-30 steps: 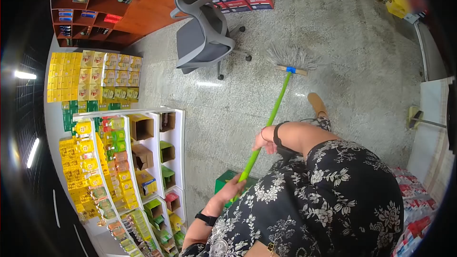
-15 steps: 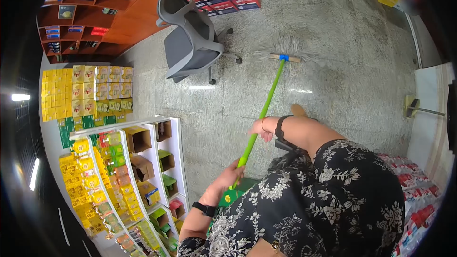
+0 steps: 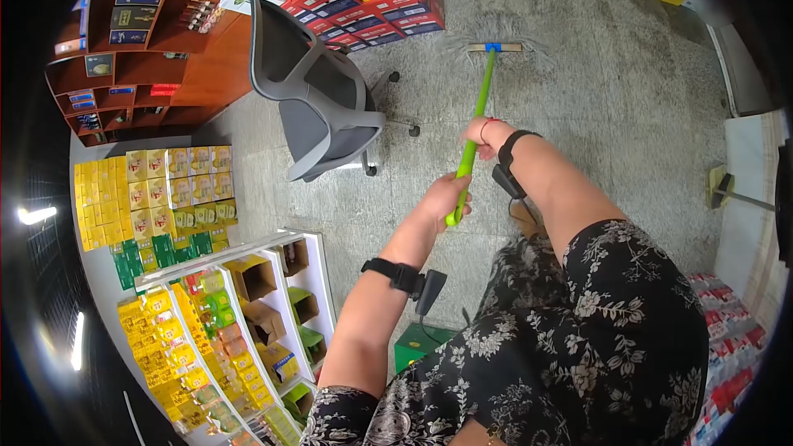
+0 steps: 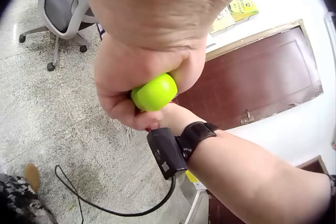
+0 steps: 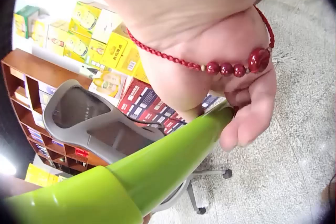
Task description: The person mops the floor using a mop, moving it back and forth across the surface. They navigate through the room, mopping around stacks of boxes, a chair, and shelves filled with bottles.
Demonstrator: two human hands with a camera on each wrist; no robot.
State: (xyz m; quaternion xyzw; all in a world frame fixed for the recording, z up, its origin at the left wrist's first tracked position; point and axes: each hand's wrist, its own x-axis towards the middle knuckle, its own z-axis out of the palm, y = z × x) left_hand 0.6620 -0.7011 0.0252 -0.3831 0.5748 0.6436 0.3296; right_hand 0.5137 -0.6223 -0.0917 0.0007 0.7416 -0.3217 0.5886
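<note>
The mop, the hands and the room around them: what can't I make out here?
- Mop strands: ends blurred, head view.
- Left hand, palm: hidden by its own grip, left wrist view.
- Green box, near part: hidden by floral clothing, head view.
- Red boxes, fine print: too small, head view.

In the head view, a chair [image 3: 310, 128] is placed on the floor [image 3: 413, 169], left of centre, with boxes [image 3: 372, 10] stacked beyond it; a cabinet [image 3: 211, 62] is seen upper left, a stocked rack [image 3: 323, 281] lower left.
</note>
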